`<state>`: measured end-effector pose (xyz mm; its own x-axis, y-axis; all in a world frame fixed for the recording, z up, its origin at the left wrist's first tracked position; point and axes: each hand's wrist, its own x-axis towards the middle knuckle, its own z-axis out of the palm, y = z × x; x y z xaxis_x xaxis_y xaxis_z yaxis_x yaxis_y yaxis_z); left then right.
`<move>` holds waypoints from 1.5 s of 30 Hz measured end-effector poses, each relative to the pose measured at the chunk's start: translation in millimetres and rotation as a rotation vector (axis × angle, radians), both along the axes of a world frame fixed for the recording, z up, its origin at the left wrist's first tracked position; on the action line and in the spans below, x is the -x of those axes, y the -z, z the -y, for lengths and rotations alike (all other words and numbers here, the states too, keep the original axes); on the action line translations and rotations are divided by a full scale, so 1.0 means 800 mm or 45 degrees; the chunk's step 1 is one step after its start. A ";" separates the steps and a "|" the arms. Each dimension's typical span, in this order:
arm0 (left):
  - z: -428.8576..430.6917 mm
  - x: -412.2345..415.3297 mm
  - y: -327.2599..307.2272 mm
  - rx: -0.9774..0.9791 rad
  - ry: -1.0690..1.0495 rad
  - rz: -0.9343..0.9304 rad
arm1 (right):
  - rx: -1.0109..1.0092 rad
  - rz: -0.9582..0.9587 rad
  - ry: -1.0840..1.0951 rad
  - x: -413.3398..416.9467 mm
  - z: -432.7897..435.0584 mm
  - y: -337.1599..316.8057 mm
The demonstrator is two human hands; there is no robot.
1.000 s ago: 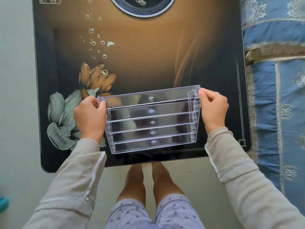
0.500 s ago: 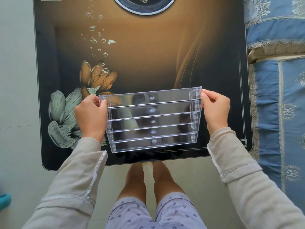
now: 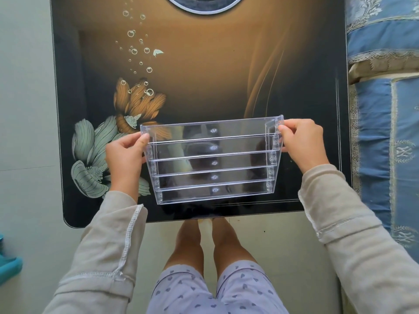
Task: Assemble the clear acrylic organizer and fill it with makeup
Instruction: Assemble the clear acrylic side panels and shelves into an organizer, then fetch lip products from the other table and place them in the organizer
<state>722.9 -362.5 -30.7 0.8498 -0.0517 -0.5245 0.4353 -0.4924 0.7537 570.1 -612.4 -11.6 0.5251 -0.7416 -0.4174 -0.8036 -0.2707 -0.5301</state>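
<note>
A clear acrylic organizer [image 3: 213, 162] with several stepped tiers stands near the front edge of the table. My left hand [image 3: 125, 155] grips its left side wall, thumb against the top corner. On the other side my right hand [image 3: 302, 141] pinches the upper right wall. The tiers are bare; small round marks run down their middle. No makeup shows in this view.
The glossy dark table [image 3: 204, 75] carries a flower and bubble print and a round ring [image 3: 204, 3] at its far edge. A blue patterned bed cover [image 3: 385, 109] lies to the right. A teal object [image 3: 9, 266] sits on the floor at left. My bare legs [image 3: 210, 245] stand below the table edge.
The organizer and both hands have stayed almost in place; the view has shifted slightly, and my left thumb sits a little higher on the top corner.
</note>
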 end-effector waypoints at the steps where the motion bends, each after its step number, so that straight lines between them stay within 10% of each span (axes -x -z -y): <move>1: 0.001 -0.001 -0.001 0.015 -0.010 -0.012 | 0.000 -0.031 -0.005 -0.002 0.003 0.001; 19: -0.029 0.000 -0.021 0.021 0.143 -0.226 | -0.038 -0.097 -0.015 0.027 -0.020 -0.019; 34: -0.218 0.174 -0.025 -0.614 0.745 -0.710 | -0.599 -0.613 0.126 0.239 -0.197 -0.009; 45: -0.233 0.156 -0.050 -0.416 0.195 -0.461 | -0.606 -0.660 -0.119 0.187 -0.161 -0.013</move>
<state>598.5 -176.2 9.6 0.6060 0.0542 -0.7936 0.5443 -0.7558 0.3641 420.7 -483.5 -1.4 0.2237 -0.3779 -0.8984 -0.9691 -0.1848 -0.1636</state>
